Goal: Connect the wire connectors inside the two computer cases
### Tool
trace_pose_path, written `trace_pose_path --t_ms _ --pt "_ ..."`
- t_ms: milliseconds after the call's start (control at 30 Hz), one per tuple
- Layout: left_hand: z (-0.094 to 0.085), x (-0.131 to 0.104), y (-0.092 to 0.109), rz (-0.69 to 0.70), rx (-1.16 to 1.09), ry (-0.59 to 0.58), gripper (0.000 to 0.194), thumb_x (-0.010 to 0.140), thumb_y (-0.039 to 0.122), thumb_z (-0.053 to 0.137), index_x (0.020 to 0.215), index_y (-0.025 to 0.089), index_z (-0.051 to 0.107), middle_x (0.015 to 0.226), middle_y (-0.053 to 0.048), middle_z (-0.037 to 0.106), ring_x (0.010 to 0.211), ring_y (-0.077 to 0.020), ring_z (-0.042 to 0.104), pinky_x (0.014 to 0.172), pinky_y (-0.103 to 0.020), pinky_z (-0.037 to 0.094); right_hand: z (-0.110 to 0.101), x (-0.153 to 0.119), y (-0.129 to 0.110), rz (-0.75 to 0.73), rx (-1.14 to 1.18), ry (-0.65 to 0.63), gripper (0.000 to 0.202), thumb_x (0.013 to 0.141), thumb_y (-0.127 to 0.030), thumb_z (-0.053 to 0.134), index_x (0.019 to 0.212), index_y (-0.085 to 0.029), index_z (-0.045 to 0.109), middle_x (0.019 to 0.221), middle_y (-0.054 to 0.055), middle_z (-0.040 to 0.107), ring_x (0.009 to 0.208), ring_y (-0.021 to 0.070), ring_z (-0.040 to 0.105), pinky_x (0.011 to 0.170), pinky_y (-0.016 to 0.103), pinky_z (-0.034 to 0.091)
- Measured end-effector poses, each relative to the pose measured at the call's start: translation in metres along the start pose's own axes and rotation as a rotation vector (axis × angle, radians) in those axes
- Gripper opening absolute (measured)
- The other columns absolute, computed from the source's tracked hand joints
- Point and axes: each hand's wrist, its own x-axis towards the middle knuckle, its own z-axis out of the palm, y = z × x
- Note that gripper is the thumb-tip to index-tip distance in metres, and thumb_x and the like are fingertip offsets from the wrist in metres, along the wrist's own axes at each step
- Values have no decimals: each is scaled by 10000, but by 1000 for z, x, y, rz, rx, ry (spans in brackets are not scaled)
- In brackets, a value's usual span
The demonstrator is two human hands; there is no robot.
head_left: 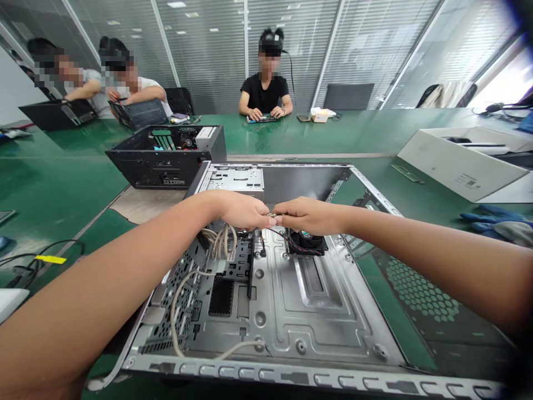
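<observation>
An opened metal computer case (275, 311) lies before me, its inside facing up. Over its far half my left hand (245, 211) and my right hand (303, 215) almost meet at the fingertips. Both are closed in a pinch on a short stretch of beige cable (271, 215). More beige cables (220, 240) hang in loops under my left hand, and one strand runs down along the left inner wall. A black cooling fan (307, 241) with thin dark wires sits below my right hand. A silver drive bay (237, 180) is at the case's back left corner.
A second black computer case (166, 158) stands behind on the left, near brown cardboard (144, 204). At right are a white box (466, 161) and blue-grey gloves (499, 222). Black cables (33, 266) lie at left. Three people (266, 89) work across the green table (250, 139).
</observation>
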Motion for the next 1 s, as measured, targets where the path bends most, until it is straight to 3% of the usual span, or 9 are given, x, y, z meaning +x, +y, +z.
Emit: trace_pose_path --t_ms 167,533,700,800,900,1000 --pt "2 1 0 -25 -139 -14 353 892 387 352 1000 135 575 826 -46 560 676 -142 451 638 -278 408 0 0 -1 -6 -6 2 357 946 -514 401 731 -229 396 621 -29 457 605 141 424 605 293 342" --pt "2 3 -3 25 -50 27 295 887 386 395 898 159 583 754 -20 526 660 -146 444 633 -289 384 -3 -3 -2 20 174 -74 379 988 -451 333 769 -198 512 545 -27 502 541 136 450 594 292 378" --pt "0 1 -1 12 -30 32 317 869 376 396 943 156 611 774 -28 548 677 -153 442 654 -297 387 0 -3 -2 -33 -60 66 345 963 -413 384 708 -204 486 644 0 537 605 136 448 608 290 345" --pt "0 1 -1 -4 -55 35 341 854 375 401 998 159 621 786 -32 552 692 -165 454 672 -313 387 1 -3 -2 -73 -210 171 243 928 -367 462 819 -185 580 759 40 611 682 158 493 653 304 357" --pt "1 1 -1 -13 -78 27 340 865 383 395 989 160 620 737 -21 513 656 -163 433 660 -323 377 0 -5 -4 -43 -232 181 224 885 -356 555 1005 -177 614 853 63 667 733 180 550 675 309 382" --pt "1 1 -1 -16 -104 20 319 868 382 400 973 165 609 715 -12 490 633 -156 417 645 -318 373 -1 -6 -6 -36 -276 167 228 884 -357 567 1020 -178 608 850 63 674 723 186 552 664 313 377"
